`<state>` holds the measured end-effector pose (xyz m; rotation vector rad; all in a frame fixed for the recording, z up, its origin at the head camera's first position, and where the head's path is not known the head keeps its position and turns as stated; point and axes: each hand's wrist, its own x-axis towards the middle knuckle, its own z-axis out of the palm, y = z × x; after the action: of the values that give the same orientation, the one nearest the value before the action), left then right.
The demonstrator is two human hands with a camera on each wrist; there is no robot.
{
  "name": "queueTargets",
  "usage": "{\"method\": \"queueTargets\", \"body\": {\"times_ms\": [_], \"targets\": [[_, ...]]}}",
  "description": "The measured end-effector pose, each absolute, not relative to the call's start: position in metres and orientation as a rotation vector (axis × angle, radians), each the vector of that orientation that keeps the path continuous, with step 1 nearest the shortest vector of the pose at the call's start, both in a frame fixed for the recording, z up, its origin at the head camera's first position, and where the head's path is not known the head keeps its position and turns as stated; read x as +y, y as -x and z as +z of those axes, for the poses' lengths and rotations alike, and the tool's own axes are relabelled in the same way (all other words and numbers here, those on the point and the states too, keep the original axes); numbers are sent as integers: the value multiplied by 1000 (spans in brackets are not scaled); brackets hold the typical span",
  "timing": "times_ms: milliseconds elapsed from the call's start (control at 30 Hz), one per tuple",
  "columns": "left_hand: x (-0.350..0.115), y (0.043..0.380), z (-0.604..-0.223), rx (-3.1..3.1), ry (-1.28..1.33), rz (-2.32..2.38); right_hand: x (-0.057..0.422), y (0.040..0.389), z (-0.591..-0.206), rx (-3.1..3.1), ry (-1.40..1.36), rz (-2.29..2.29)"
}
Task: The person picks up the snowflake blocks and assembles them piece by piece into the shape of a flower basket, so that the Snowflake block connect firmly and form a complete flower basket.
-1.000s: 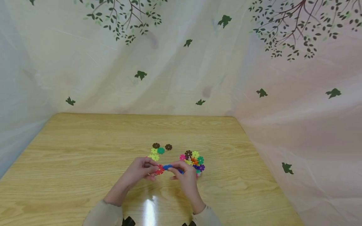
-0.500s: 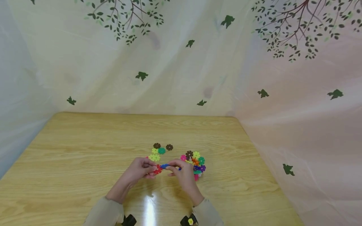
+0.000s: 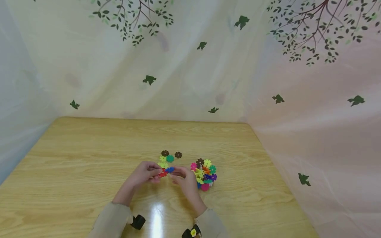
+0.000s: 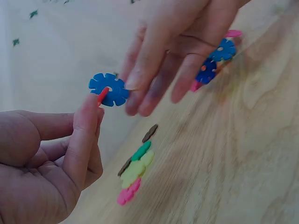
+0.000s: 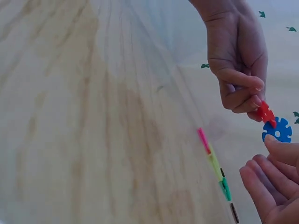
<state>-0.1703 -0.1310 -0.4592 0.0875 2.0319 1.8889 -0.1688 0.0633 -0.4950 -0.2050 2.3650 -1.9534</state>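
Observation:
My left hand (image 3: 146, 173) pinches a red notched flower disc (image 5: 265, 112) between thumb and fingers. Slotted into it at an angle is a blue notched flower disc (image 4: 109, 89). My right hand (image 3: 185, 181) holds the blue disc at its edge, thumb on the rim, while its other fingers (image 4: 156, 88) spread loosely. The joined pair is held above the table, between the two hands. Part of the red disc is hidden by the left fingers.
Right of the hands sits a multicoloured cluster of joined discs (image 3: 207, 169). Behind the hands, several loose discs lie on the wooden table (image 3: 89, 148), among them brown (image 3: 178, 155), green (image 3: 170, 159) and yellow. A patterned curtain (image 3: 178, 66) surrounds the table.
Both hands have shifted slightly away from the body, the right hand also leftward. The blue disc moved left with it and sits nearer the left fingers. More of the cluster shows.

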Motion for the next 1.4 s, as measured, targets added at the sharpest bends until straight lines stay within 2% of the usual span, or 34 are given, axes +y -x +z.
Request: {"method": "queueTargets", "body": {"times_ms": [200,500,767,967,1067,1267,1400], "targets": [[-150,177,-476,1931,-6,2017,74,179,-498,2475,160,-1883],[-173,178,-485,1861,61,2110,88,197,-483,2497,56,-1740],[-184,175,-493,1837,71,2183,47,212,-475,2720,357,-1174],[-185,172,-495,1802,22,2252,15,221,-469,2951,453,-653],[-184,171,-494,1778,19,2289,7,224,-470,2969,481,-535],[-183,171,-494,1791,38,2296,7,227,-468,2930,476,-631],[-183,170,-495,1795,45,2298,18,223,-468,2829,350,-1034]]}}
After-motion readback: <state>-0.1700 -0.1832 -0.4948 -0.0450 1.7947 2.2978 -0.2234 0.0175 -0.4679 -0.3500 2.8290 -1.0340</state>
